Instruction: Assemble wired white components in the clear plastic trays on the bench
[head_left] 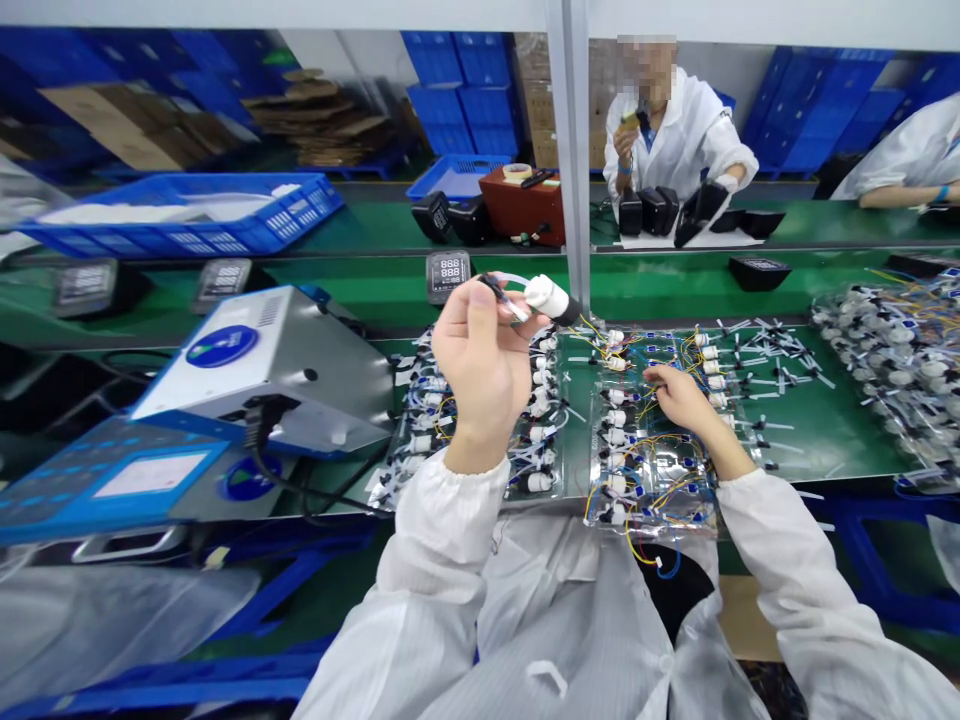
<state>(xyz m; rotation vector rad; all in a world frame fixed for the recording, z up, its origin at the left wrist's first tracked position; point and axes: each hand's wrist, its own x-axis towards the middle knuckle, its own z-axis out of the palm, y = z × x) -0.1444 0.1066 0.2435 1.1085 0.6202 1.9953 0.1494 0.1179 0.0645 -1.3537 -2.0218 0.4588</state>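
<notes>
My left hand is raised above the bench, closed in a pinch on a short clear tube with a black fitting. That tube joins a small pump with a white head and a dark body, from which thin wires trail down to the right. Low over the right clear plastic tray is my right hand, fingers drawn together among coloured wires; whatever they grip is too small to make out. White-headed pumps with wires lie in rows in this tray. Beneath my left hand, a second clear tray holds similar pumps.
A silver instrument with a black cable stands at left. Loose tubes and a pile of pumps lie at right. Display units sit beyond a metal post. Across the line, a person in white works.
</notes>
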